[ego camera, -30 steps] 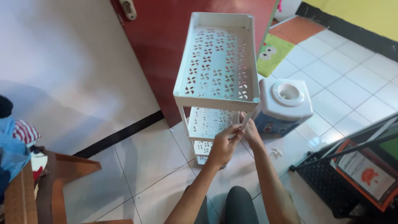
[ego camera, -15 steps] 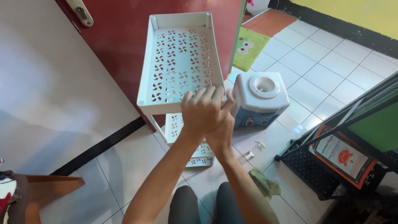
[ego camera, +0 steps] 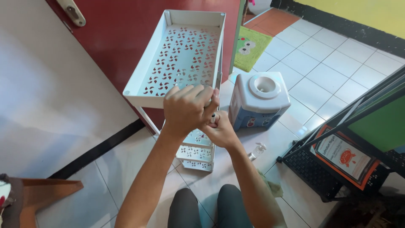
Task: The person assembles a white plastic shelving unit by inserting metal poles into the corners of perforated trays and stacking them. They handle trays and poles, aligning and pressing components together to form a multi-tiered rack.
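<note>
A white plastic tiered rack [ego camera: 181,59] with a perforated top tray stands on the tiled floor in front of me. My left hand [ego camera: 187,107] presses down on the near right corner of the top tray, fingers curled over its rim. Just below it, my right hand [ego camera: 219,131] grips the white corner post of the rack under that tray. Lower shelves of the rack [ego camera: 194,154] show beneath my hands.
A white and blue water dispenser [ego camera: 259,99] sits right of the rack. A dark red door [ego camera: 126,29] stands behind it. A small clear bottle [ego camera: 256,151] lies on the tiles. A black crate [ego camera: 316,173] and a framed sign are at right; a wooden piece [ego camera: 42,190] at lower left.
My view has shifted closer and slightly left. My left hand has settled on the tray's corner, and my right hand has dropped a little lower on the post.
</note>
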